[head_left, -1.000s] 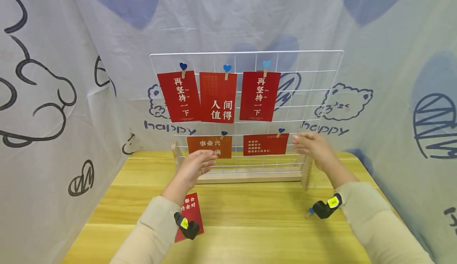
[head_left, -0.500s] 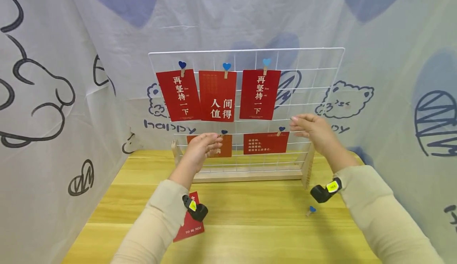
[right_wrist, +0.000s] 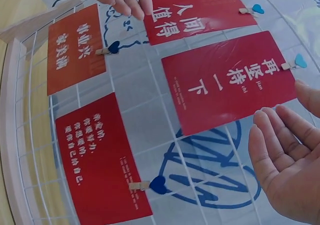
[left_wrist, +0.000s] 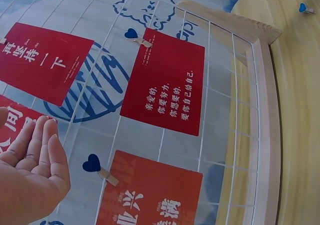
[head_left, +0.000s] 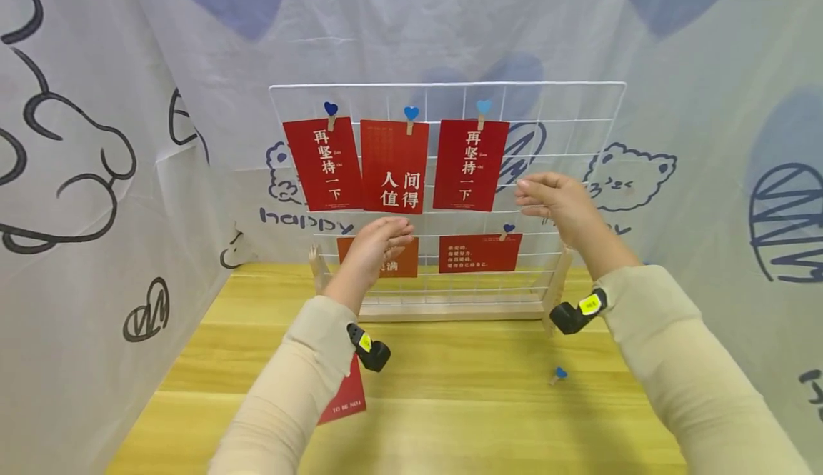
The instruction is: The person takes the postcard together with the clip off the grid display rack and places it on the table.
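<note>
My left hand (head_left: 379, 250) is raised in front of the wire grid's lower row, partly covering an orange card (head_left: 403, 263). Its fingers (left_wrist: 42, 155) are loosely bent, and nothing is in them. To the right, my right hand (head_left: 556, 202) hovers before the grid, beside the upper right red card (head_left: 468, 164); its relaxed fingers (right_wrist: 280, 150) hold nothing either. Wooden clothespins with blue hearts fix the cards to the white wire grid (head_left: 559, 83). Two more red cards, one on the left (head_left: 324, 168) and one in the middle (head_left: 393, 164), hang in the top row. Below is a horizontal red card (head_left: 480, 255).
The grid stands in a wooden base (head_left: 450, 312) on a yellow wood-grain table (head_left: 463, 403). A loose red card (head_left: 347, 396) lies partly under my left forearm. One blue-heart clothespin (head_left: 559, 375) lies at the right. Printed cloth (head_left: 707, 68) hangs around the table.
Both hands have risen along the grid, the left also shifting right and the right slightly left. The cards on the grid and the loose clothespin stay in place.
</note>
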A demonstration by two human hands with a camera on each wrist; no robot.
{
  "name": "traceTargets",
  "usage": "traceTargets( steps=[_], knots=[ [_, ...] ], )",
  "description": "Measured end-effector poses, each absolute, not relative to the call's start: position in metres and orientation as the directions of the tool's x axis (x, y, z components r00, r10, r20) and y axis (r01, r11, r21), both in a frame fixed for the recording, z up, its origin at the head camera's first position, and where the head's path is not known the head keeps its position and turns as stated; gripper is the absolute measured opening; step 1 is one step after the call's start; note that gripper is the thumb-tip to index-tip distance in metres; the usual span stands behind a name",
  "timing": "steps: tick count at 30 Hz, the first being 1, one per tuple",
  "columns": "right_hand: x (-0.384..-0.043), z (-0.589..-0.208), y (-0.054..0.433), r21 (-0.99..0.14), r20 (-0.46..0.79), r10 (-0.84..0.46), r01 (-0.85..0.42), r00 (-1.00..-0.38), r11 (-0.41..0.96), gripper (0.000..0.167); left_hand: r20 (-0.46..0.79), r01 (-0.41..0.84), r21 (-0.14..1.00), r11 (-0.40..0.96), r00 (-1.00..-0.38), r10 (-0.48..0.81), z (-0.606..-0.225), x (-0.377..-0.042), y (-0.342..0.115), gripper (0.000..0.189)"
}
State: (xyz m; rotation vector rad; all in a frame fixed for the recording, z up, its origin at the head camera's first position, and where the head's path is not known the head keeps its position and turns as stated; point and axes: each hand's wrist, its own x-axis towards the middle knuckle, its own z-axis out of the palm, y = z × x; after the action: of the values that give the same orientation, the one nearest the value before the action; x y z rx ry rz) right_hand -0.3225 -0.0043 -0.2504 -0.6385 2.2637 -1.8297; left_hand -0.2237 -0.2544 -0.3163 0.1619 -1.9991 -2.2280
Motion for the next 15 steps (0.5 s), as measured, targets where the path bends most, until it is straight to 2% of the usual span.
traceTargets(
  steps=[9,15],
  knots=[
    [-0.330,-0.237,-0.016,-0.957,0.158,-0.429,-0.245,-0.889,0.156,0.046,-0.001,0.017,0.995,-0.094,-0.981,-0.196,-0.303,-0.237,-0.248,0.035],
    [-0.330,-0.228,-0.027,-0.962,0.180,-0.422,-0.249,-0.888,0.114,0.047,0.007,0.014,0.999,-0.033,-0.981,-0.193,-0.299,-0.243,-0.245,0.034]
  ],
)
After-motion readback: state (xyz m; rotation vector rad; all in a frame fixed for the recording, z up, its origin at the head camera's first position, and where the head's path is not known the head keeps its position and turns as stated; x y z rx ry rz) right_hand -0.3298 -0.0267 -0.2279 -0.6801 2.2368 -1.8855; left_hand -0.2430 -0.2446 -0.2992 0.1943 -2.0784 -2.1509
